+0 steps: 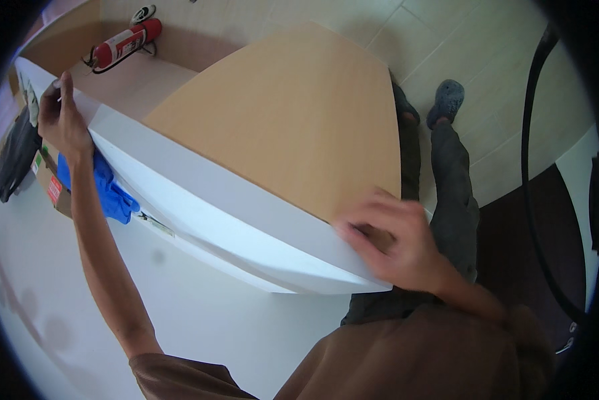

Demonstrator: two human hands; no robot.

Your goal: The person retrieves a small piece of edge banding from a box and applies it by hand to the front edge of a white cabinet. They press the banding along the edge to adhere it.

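Observation:
Across the view slants a white edge strip (pixel 226 183) of a furniture piece, with a light wood-coloured panel (pixel 279 113) beyond it. At the strip's far left end is my left hand (pixel 63 123), its thumb and fingers pinched together around a small whitish bit that I cannot name. My right hand (pixel 396 233) is over the near right part of the strip, beside the panel's near corner. Its fingers are curled in toward the thumb and blurred by motion; whatever they may hold is hidden.
A red fire extinguisher (pixel 126 45) lies at the back left. Left of the strip are a blue cloth (pixel 106 190), a cardboard box (pixel 54 190) and a dark bundle (pixel 16 157). My legs (pixel 454 173) are right of the panel. A black cable (pixel 528 127) hangs at the right.

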